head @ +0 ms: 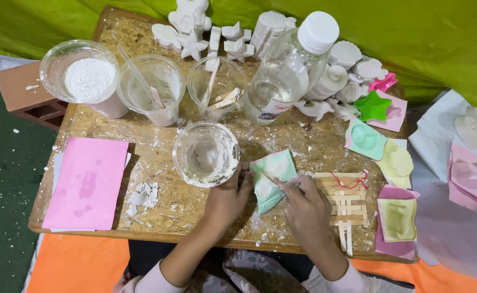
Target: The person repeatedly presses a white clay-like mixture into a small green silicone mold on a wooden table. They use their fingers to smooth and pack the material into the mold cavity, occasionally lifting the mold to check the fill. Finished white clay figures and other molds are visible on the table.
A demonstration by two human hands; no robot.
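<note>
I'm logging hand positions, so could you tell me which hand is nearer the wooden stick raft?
Right. The right hand lies beside the stick raft; the left hand is across the green mould.

Your left hand (226, 198) rests on the board (157, 163) just left of the mould (271, 179), touching its edge; your right hand (306, 209) lies on its right side. The plaster-coated cup (206, 153) stands just behind your left hand. Behind that cup, the powder bowl (86, 78), two more cups and the bottle (287, 70) stand in a row, left to right. The stick raft (344, 201) lies right of your right hand, and the flat sheet (86, 182) lies well left.
</note>
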